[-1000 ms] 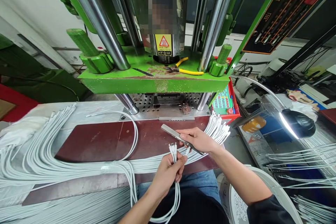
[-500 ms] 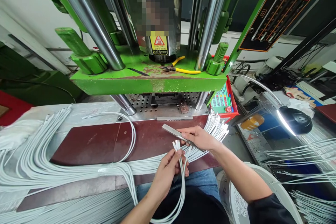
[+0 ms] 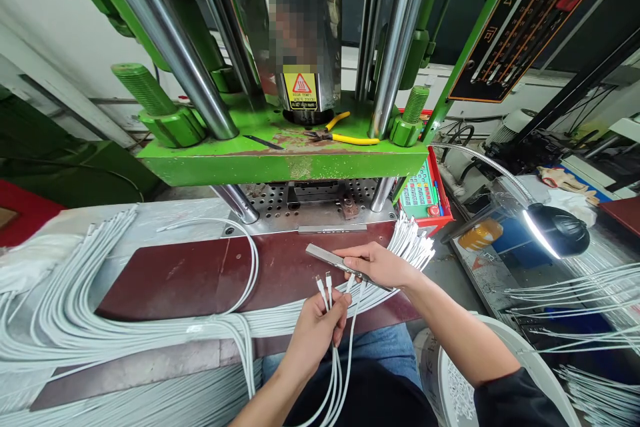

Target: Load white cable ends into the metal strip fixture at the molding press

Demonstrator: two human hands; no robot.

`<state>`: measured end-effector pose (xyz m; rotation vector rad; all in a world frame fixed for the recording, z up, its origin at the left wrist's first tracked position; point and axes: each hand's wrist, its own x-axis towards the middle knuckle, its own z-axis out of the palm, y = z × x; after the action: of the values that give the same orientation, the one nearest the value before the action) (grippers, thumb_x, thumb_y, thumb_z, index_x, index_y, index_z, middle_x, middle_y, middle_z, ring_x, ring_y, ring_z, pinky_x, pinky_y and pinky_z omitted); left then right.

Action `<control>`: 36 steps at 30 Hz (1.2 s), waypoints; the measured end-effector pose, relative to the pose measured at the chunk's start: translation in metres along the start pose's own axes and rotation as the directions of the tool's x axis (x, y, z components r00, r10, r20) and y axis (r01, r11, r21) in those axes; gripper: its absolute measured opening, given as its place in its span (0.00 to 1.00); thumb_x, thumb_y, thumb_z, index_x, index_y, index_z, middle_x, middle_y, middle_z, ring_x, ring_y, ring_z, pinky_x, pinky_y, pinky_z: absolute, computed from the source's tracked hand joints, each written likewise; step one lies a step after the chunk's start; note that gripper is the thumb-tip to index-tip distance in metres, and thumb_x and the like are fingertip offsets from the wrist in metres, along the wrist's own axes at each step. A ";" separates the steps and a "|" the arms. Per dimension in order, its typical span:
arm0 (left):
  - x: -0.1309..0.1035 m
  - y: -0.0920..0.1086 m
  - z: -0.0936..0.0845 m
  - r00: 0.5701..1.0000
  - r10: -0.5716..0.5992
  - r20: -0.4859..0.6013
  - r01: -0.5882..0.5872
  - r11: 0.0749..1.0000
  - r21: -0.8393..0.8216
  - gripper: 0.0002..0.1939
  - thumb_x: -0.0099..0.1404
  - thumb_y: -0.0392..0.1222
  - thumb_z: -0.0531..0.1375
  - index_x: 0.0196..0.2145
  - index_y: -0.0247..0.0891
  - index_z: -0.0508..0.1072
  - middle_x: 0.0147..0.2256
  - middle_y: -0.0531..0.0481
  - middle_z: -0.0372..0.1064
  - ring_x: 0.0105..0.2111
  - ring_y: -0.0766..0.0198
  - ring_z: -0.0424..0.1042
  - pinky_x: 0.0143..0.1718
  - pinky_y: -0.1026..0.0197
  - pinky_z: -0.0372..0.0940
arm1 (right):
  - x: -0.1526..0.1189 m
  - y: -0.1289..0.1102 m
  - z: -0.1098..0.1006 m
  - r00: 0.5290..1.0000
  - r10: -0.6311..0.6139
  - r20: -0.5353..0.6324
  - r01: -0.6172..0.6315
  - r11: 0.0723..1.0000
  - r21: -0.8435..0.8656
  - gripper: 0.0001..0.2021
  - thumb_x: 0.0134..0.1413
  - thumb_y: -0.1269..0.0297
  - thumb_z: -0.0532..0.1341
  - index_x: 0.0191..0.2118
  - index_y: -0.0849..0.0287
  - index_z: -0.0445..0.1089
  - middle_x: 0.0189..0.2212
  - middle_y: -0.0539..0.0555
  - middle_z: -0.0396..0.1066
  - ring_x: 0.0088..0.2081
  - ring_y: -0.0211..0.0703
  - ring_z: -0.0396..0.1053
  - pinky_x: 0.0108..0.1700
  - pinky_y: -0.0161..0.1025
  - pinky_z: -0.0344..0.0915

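My left hand (image 3: 323,320) is closed around several white cables (image 3: 336,380) just below their connector ends, which fan out above the fingers. My right hand (image 3: 383,263) grips a flat grey metal tool (image 3: 327,255) that points up and to the left. One cable's connector end lies close under the right fingers. A long bundle of white cables (image 3: 175,327) runs behind the hands over a dark red board (image 3: 175,273), its connector ends gathered to the right of my right hand.
A green press (image 3: 240,165) with steel columns stands ahead, with yellow-handled pliers (image 3: 355,141) on its plate. On the right are a red control box (image 3: 443,210), a lit lamp (image 3: 560,230) and a white bucket (image 3: 530,353) holding small white pieces.
The cable ends in my left hand have spread apart, some shifting left, with one apart near my right hand. The metal tool has moved slightly left and down. The camera view has shifted a little.
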<state>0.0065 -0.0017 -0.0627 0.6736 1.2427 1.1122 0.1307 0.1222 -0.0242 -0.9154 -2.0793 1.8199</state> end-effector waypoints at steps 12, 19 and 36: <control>-0.004 0.008 0.000 0.998 0.008 0.068 0.002 0.990 -0.144 0.13 0.62 0.50 0.58 0.30 0.35 0.67 0.22 0.52 0.67 0.20 0.68 0.65 0.25 0.64 0.61 | -0.005 -0.009 -0.008 0.993 -0.113 0.024 0.115 0.985 -0.125 0.21 0.60 0.57 0.54 0.55 0.61 0.67 0.28 0.51 0.70 0.27 0.36 0.61 0.32 0.33 0.59; -0.005 0.013 -0.009 1.000 -0.016 -0.025 0.008 0.955 -0.295 0.12 0.60 0.47 0.60 0.33 0.33 0.71 0.20 0.55 0.63 0.19 0.70 0.62 0.23 0.65 0.58 | -0.005 -0.007 -0.015 0.998 -0.053 0.034 0.057 0.992 -0.111 0.21 0.59 0.55 0.54 0.55 0.59 0.67 0.26 0.51 0.69 0.25 0.34 0.60 0.29 0.32 0.59; 0.000 0.012 -0.005 0.996 -0.090 0.021 0.092 0.973 -0.210 0.15 0.55 0.49 0.64 0.31 0.31 0.73 0.13 0.61 0.49 0.13 0.77 0.43 0.16 0.67 0.38 | -0.007 -0.003 -0.011 0.992 -0.124 0.037 0.129 0.966 -0.223 0.21 0.61 0.54 0.52 0.56 0.55 0.65 0.31 0.51 0.73 0.30 0.38 0.65 0.35 0.35 0.61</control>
<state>-0.0022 0.0019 -0.0530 0.4572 1.1159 1.1434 0.1413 0.1274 -0.0174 -0.7946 -2.3367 1.5617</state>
